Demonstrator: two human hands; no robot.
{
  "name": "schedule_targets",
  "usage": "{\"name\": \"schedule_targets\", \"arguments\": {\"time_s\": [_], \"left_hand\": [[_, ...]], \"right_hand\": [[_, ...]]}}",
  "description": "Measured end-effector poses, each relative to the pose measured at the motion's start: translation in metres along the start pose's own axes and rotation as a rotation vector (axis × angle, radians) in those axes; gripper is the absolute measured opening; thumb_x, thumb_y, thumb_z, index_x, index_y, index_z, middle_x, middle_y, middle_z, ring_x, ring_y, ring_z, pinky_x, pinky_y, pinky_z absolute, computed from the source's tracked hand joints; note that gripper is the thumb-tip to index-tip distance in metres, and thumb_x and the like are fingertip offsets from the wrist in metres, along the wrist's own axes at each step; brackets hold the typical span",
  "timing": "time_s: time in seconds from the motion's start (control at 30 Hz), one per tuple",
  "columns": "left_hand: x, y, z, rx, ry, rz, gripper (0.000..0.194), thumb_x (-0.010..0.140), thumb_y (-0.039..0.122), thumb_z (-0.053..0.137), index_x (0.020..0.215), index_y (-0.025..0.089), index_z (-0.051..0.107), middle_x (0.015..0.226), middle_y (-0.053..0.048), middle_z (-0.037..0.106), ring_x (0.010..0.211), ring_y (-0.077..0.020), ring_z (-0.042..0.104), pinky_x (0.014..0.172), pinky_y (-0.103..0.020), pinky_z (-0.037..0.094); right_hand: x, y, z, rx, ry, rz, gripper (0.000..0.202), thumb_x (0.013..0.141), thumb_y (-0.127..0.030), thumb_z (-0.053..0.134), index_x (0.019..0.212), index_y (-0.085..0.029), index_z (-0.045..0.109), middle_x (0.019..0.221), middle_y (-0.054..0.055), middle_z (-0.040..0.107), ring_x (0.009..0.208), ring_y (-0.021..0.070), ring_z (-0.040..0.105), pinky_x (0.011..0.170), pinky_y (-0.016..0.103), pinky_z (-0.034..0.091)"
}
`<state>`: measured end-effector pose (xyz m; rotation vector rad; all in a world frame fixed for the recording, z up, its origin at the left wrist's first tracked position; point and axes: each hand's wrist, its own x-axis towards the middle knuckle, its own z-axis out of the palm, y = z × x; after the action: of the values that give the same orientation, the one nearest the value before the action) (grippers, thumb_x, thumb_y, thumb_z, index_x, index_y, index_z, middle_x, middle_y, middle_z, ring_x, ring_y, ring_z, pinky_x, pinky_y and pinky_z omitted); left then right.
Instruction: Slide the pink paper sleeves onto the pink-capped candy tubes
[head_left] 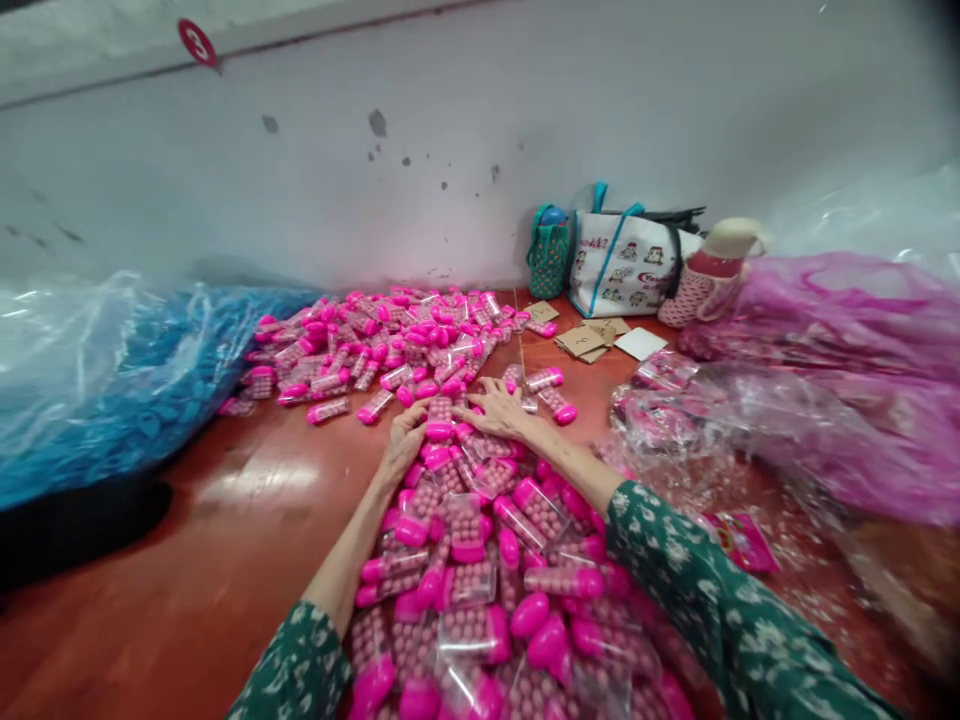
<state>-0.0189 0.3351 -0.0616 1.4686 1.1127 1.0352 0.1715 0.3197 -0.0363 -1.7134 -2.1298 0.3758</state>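
Many clear containers with pink caps and small pink balls inside form a near heap (469,585) in front of me. A second heap (405,335) of the same containers lies against the wall. Between the two, my left hand (409,425) rests at the left of one upright container (440,415), its fingers bent and touching the side. On the other side of that container, my right hand (495,408) lies over the far end of the near heap, palm down with its fingers spread. Whether either hand grips a container is hard to make out.
A blue-filled plastic bag (172,380) is at the left. By the wall stand a green pouch (548,255), a white bag (622,265) and a bottle in a holder (709,275). Brown cards (581,342) lie before them. Pink plastic bags (847,380) spread at the right.
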Motion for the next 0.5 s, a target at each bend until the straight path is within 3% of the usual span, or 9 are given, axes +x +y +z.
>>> {"name": "schedule_targets", "arguments": {"time_s": [0.13,0.3,0.4,0.5], "left_hand": [[-0.019,0.014,0.0,-0.096,0.074,-0.106,0.032,0.085,0.03,0.054,0.114,0.016,0.054,0.114,-0.009,0.057,0.093,-0.0217,0.059,0.076,-0.041,0.051],[-0.051,0.045,-0.012,-0.241,0.292,-0.113,0.023,0.084,0.027,0.057,0.103,0.014,0.059,0.1,-0.006,0.062,0.082,-0.0172,0.061,0.069,-0.035,0.052],[-0.088,0.073,-0.009,-0.35,0.357,-0.085,0.017,0.066,0.019,0.073,0.079,0.011,0.065,0.069,0.0,0.065,0.059,-0.0116,0.059,0.058,-0.025,0.049],[-0.133,0.096,0.005,-0.458,0.342,-0.109,0.021,0.055,0.022,0.078,0.071,0.013,0.067,0.059,0.002,0.066,0.052,-0.0107,0.058,0.053,-0.023,0.048]], "right_hand": [[-0.024,-0.003,-0.023,0.103,-0.02,0.023,0.029,0.09,-0.029,0.053,0.116,-0.017,0.053,0.116,0.008,0.056,0.096,0.0206,0.059,0.08,0.041,0.051],[-0.052,-0.014,-0.068,0.284,-0.004,0.049,0.03,0.089,-0.03,0.055,0.114,-0.015,0.054,0.114,0.006,0.057,0.096,0.0231,0.059,0.079,0.041,0.051],[-0.085,-0.04,-0.085,0.409,0.016,0.012,0.032,0.09,-0.038,0.049,0.098,-0.011,0.063,0.095,0.003,0.063,0.082,0.0198,0.061,0.07,0.032,0.049],[-0.128,-0.077,-0.081,0.535,0.017,-0.05,0.037,0.085,-0.046,0.052,0.08,-0.012,0.067,0.071,0.0,0.062,0.065,0.0132,0.056,0.056,0.023,0.04]]}}
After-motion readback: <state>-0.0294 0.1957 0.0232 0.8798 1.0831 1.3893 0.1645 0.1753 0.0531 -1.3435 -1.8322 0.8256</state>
